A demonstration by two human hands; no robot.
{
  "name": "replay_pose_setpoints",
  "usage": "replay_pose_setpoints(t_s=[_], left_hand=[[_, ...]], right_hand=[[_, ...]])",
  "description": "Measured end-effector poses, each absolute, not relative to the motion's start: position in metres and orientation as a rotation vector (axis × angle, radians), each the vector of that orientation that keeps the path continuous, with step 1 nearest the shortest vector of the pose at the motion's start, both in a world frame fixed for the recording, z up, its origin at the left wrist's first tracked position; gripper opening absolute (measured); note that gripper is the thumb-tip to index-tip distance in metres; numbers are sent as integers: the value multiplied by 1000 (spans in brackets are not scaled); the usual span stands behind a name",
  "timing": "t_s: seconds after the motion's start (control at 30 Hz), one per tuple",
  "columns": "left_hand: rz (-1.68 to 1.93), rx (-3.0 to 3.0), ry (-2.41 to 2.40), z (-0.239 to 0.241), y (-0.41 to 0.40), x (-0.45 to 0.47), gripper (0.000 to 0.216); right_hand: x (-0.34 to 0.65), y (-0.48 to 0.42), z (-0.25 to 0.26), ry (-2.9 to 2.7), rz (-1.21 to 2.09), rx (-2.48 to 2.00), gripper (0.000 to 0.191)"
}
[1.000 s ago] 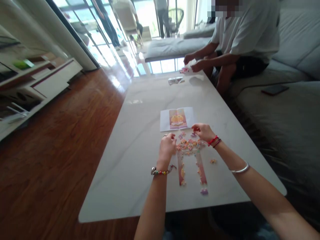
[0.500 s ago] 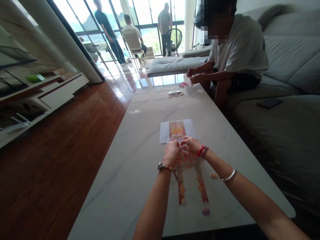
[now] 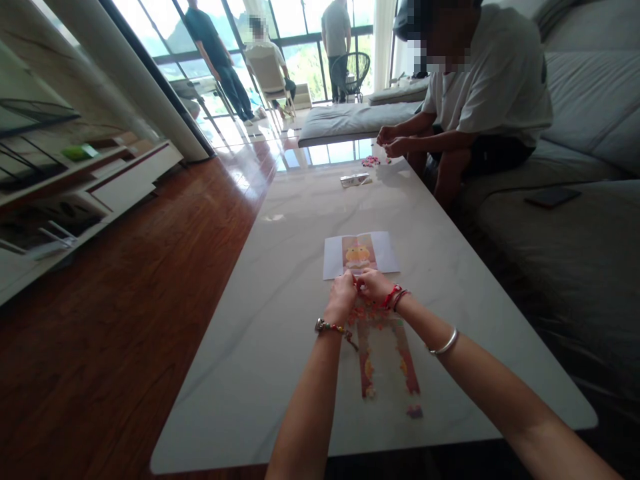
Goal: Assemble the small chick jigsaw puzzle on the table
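Note:
My left hand (image 3: 344, 291) and my right hand (image 3: 375, 285) meet fingertip to fingertip above a loose heap of small red and pink jigsaw puzzle pieces (image 3: 370, 312). Both hands are closed in a pinch, and a small reddish puzzle piece (image 3: 356, 283) shows between them, partly hidden by the fingers. Nearer to me lies a partly joined puzzle border, with a left strip (image 3: 366, 373) and a right strip (image 3: 411, 373). A separate purple piece (image 3: 415, 412) sits below the right strip. Just beyond my hands is a creased picture sheet (image 3: 334, 257) with a yellow figure.
The long white marble table (image 3: 250, 373) bears a small packet (image 3: 355, 180) and another pile of pieces (image 3: 371, 161) farther off. A person (image 3: 500, 87) sits at the right on the grey sofa (image 3: 575, 233), hands over the table. Other people are by the windows.
The view has shifted slightly, showing the table's near left corner. My hands have drawn closer together over the heap, and my right forearm has moved left, now covering the loose pieces beside the right strip.

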State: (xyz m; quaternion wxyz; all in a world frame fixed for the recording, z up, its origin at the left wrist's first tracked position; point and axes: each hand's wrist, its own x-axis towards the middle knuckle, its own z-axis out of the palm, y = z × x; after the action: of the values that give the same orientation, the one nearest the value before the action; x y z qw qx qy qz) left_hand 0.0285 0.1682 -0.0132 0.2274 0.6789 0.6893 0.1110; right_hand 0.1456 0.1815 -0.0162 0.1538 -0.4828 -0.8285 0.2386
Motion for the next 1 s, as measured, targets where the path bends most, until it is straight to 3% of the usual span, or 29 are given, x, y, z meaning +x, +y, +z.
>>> replay_pose_setpoints(t_s=[0.27,0.4,0.5,0.67,0.83,1.0], left_hand=[[543,1835,1741,16,160,18,22],[706,1763,1702,30,115,22,18],[671,1891,1415,30,72,38,15],[431,2099,1188,14,24,59,20],[409,2220,1189,4,7,58,33],[419,2197,1333,-1,-6,60,27]], right_hand=[[149,175,5,-2091,868,-1519,10],[179,129,22,-1599,1390,-1392,9],[205,82,28,-1371,1604,-1342,20],[226,34,17,-1397,1647,-1459,24],[234,27,9,-1414,1831,-1385,22],[245,15,1,-1480,1677,-1450,15]])
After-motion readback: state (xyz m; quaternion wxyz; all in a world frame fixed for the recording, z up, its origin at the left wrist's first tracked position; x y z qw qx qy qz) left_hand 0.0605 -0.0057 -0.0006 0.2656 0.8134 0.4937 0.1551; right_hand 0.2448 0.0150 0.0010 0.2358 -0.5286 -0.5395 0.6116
